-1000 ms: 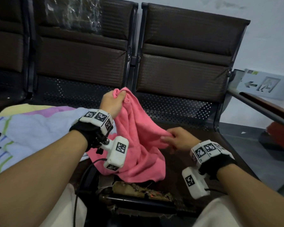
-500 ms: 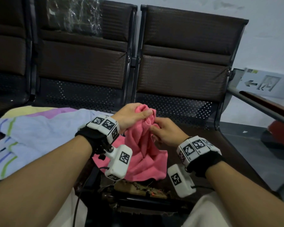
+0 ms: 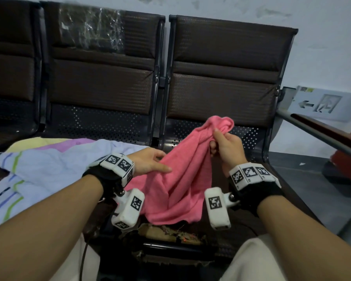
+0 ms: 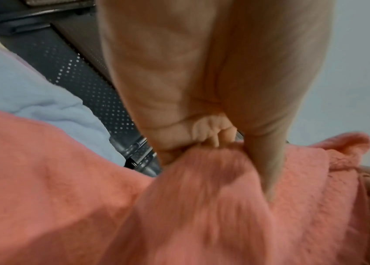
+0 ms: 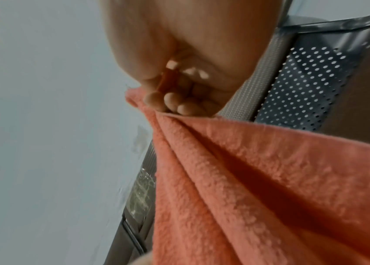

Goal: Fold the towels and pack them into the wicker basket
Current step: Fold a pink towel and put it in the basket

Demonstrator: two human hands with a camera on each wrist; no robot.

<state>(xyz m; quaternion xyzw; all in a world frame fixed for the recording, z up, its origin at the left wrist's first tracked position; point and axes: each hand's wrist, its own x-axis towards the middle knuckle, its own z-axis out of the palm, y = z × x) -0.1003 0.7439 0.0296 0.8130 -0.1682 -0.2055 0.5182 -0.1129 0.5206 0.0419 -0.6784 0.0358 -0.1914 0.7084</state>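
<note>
Pink towel (image 3: 182, 179): soft, light, limp; hangs bunched over the seat (image 3: 257, 136) before us. Our right hand (image 3: 227, 147) grips its top corner; our left hand (image 3: 148, 161) pinches a lower fold. We judge corners the best hold.

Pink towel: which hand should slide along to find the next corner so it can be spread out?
Probably the left hand. It only pinches the pink towel loosely, low on the hanging edge, so it seems free to slide. The right hand grips the bunched top and holds the towel up.
</note>
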